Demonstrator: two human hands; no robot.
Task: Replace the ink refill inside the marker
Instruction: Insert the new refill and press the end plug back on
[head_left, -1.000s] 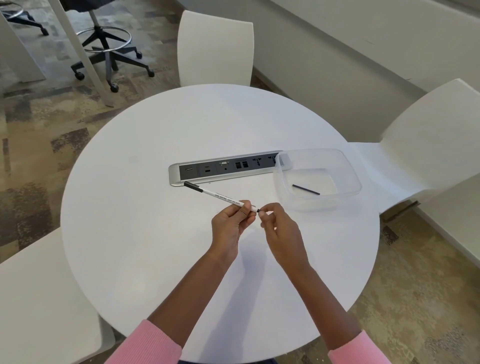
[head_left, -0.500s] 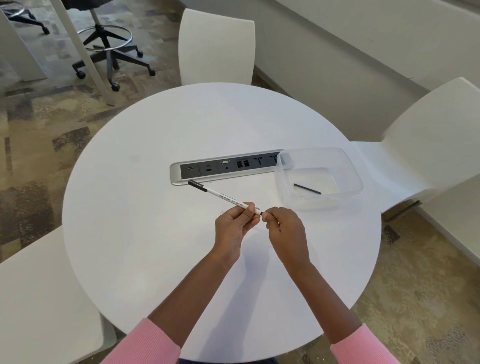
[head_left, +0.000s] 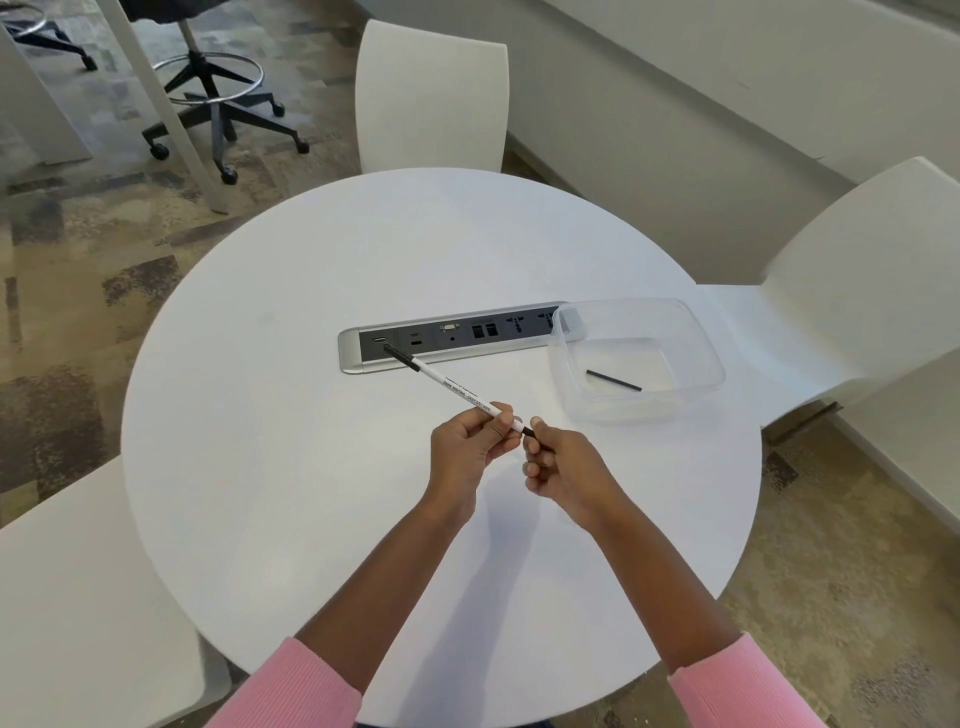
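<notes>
- Both hands are held above the near middle of the round white table (head_left: 270, 467), with pink sleeves (head_left: 291, 691) seen at the lower edge.
- By the left hand (head_left: 467, 441) the marker (head_left: 457, 389) is pinched near its rear end, the fingers being curled around the white barrel.
- From that grip the marker is pointed up and to the left, raised off the table, and its black tip end is seen in front of the left part of the socket strip (head_left: 452, 335); whether the two touch cannot be told.
- Dark print is carried along the barrel.
- By the right hand (head_left: 561, 467) a small black part at the marker's rear end is pinched between thumb and forefinger, the remaining fingers being folded in.
- The two hands are set just beside each other, almost touching at the marker's end.
- A clear tub (head_left: 691, 332) is stood on the table to the right, its left corner laid over the end of the socket strip.
- Inside the tub a thin black refill (head_left: 613, 380) is laid flat on the bottom, well apart from the hands.
- White chairs (head_left: 431, 93) are placed around the table.
</notes>
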